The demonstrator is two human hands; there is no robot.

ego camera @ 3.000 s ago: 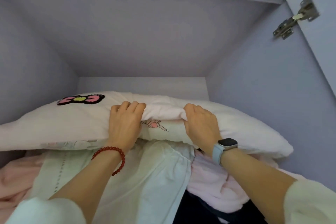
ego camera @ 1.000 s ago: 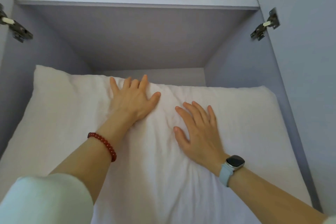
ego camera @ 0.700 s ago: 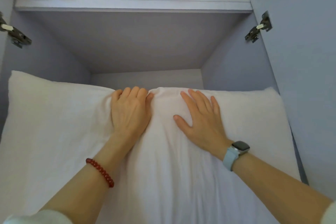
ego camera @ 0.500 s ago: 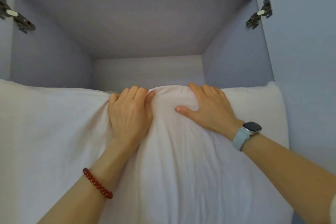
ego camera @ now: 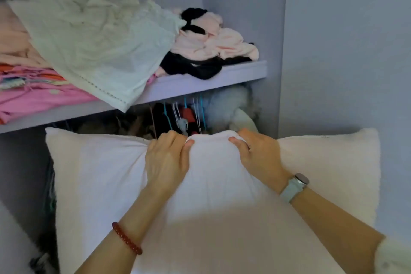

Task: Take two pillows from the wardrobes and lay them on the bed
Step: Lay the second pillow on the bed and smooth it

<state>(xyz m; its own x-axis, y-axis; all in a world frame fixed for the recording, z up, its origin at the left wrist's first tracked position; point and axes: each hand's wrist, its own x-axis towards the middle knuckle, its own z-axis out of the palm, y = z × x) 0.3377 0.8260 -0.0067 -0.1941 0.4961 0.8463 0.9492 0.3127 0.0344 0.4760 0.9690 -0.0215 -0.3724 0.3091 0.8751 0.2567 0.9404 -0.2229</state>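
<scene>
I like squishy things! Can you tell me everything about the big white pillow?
The pillow is large, white and rectangular, in soft cloth with fine creases. It is held out in front of the wardrobe, below the shelf of piled clothes, its flat face toward the camera. The left hand and right hand both pinch its top edge near the middle, bunching the fabric into a hump between them. Both forearms lie across its face.
</scene>
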